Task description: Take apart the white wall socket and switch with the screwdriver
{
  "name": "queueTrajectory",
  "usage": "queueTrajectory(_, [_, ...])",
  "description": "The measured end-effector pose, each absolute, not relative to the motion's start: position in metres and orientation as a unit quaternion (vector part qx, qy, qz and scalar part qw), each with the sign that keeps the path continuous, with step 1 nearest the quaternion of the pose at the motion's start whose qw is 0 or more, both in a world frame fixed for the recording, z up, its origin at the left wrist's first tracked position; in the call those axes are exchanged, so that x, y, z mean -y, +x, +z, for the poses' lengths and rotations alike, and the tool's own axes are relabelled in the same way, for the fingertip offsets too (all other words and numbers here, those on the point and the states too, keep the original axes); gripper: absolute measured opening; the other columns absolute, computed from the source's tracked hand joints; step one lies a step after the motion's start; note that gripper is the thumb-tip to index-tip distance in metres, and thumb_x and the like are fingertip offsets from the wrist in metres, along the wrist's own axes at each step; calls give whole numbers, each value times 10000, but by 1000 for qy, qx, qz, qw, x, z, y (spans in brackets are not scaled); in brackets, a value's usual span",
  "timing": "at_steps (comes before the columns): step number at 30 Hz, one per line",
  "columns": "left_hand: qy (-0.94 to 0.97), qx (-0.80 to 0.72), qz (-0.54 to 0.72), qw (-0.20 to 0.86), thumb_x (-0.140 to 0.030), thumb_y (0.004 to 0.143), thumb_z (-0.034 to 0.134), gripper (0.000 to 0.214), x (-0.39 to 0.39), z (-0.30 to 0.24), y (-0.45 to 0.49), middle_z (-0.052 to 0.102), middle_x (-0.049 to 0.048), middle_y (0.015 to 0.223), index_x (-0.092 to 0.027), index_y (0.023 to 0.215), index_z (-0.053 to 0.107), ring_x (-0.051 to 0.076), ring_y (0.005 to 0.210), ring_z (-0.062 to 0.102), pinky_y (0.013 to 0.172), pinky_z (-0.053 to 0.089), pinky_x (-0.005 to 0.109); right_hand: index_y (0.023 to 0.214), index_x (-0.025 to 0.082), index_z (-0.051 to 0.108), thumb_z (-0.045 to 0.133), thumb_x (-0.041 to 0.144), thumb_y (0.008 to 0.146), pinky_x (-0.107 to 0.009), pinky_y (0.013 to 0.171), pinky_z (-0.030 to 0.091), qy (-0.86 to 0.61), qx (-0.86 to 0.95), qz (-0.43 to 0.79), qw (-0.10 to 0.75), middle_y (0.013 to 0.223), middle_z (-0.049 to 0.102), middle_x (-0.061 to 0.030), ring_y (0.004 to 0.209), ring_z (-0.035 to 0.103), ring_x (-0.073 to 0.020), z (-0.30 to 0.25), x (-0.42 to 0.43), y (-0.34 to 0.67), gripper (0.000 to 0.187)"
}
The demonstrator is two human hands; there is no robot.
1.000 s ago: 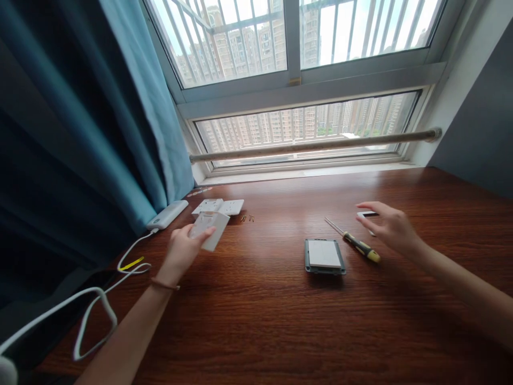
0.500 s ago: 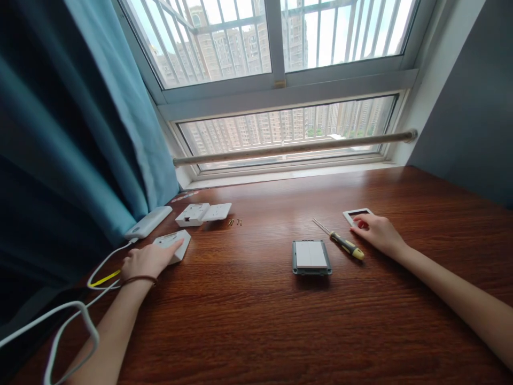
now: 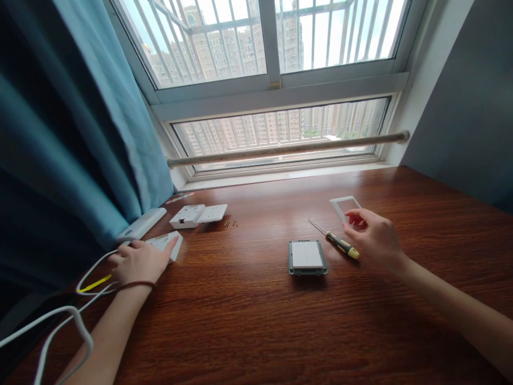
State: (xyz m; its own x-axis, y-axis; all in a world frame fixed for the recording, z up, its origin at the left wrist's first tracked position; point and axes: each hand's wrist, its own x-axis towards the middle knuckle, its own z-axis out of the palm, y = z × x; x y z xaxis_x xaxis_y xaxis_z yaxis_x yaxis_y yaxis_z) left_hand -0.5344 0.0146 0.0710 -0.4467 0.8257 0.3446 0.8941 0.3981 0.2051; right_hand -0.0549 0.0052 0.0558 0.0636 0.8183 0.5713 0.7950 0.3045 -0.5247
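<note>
My right hand (image 3: 374,235) pinches a thin white square switch frame (image 3: 348,200) by its near corner and holds it tilted, raised off the table. At the left, my left hand (image 3: 140,262) lies over a white box (image 3: 172,247), with the thumb along its right side and the other fingers bent at its left; the hand hides part of the box. Between the hands sits a light-switch panel (image 3: 307,255) with white rocker keys on a grey base. A screwdriver (image 3: 342,246) with a yellow and dark handle lies beside it, close to my right hand.
Behind my left hand are another white box (image 3: 187,216) with a white socket plate (image 3: 212,213) leaning on it, and several small brass screws (image 3: 231,223). A white power strip (image 3: 142,224) and white cables (image 3: 80,326) lie along the blue curtain (image 3: 120,133). A window backs the wooden table (image 3: 240,321).
My right hand has lifted the white frame off the table and tipped it up. My left hand stays at the white box, its fingers slightly shifted. The whole view has moved a little.
</note>
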Motion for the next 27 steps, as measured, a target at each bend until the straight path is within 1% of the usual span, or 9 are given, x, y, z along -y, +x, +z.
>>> queueTrajectory(2, [-559, 774, -258, 147, -674, 726, 396, 813, -7, 75, -503, 340, 293, 1279, 11, 1163, 429, 470, 1177, 284, 884, 293, 541, 856, 181, 607, 581, 276, 744, -274, 579, 459, -571, 696, 63, 430, 694, 616, -17, 573, 570, -155, 67, 14, -79, 150])
queueTrajectory(3, [-609, 726, -305, 95, -619, 747, 439, 690, -2, 78, -483, 406, 226, 1254, -53, 1139, 469, 395, 1154, 367, 905, 327, 478, 868, 184, 605, 584, 272, 744, -273, 577, 459, -556, 709, 81, 426, 698, 618, -16, 581, 574, -156, 71, 22, -90, 154])
queueTrajectory(5, [-668, 631, -367, -146, -548, 769, 491, 485, 8, 82, -437, 578, 128, 1034, -115, 975, 564, 275, 955, 545, 829, 427, 379, 888, 191, 598, 591, 257, 745, -271, 573, 457, -528, 731, 99, 421, 702, 620, -11, 600, 579, -158, 73, 35, -112, 158])
queueTrajectory(7, [-646, 533, -370, -403, -488, 787, 517, 400, 18, 84, -390, 627, 105, 929, -124, 941, 577, 223, 821, 596, 741, 473, 351, 877, 204, 590, 595, 235, 747, -266, 573, 452, -504, 750, 111, 413, 709, 620, -2, 609, 580, -153, 71, 42, -130, 134])
queueTrajectory(11, [-568, 388, -385, -616, -388, 745, 626, 350, 24, 83, -319, 649, 78, 866, -121, 970, 592, 175, 734, 614, 665, 486, 290, 835, 210, 578, 582, 268, 794, -265, 587, 456, -461, 781, 132, 400, 735, 622, -7, 675, 587, -166, 69, 47, -150, 71])
queueTrajectory(16, [-479, 341, -406, -700, -354, 723, 665, 316, 7, 71, -302, 651, 78, 785, -87, 891, 642, 138, 682, 596, 624, 472, 237, 887, 215, 589, 571, 245, 816, -309, 727, 487, -401, 791, 110, 449, 841, 644, -26, 790, 607, -177, 75, 36, -131, 79])
queueTrajectory(19, [-447, 342, -389, -729, -324, 704, 694, 334, -2, 62, -310, 647, 68, 735, -81, 928, 651, 117, 643, 591, 617, 464, 220, 1119, 192, 528, 663, 272, 738, -387, 942, 418, -374, 800, 120, 453, 1167, 559, -92, 1093, 514, -238, 67, 22, -105, 412])
queueTrajectory(21, [-439, 348, -387, -733, -311, 696, 704, 333, -4, 57, -315, 637, 53, 688, -80, 932, 656, 104, 610, 578, 598, 456, 210, 1245, 188, 429, 714, 325, 684, -414, 988, 394, -373, 800, 199, 426, 1268, 486, -112, 1176, 455, -257, 53, 14, -91, 644])
queueTrajectory(27, [-459, 346, -369, -730, -316, 731, 671, 375, -4, 49, -319, 654, 95, 810, -72, 1012, 627, 136, 693, 601, 652, 475, 249, 1290, 199, 364, 745, 321, 659, -415, 1024, 380, -325, 772, 358, 413, 1292, 451, -116, 1171, 474, -243, 19, 6, -79, 747])
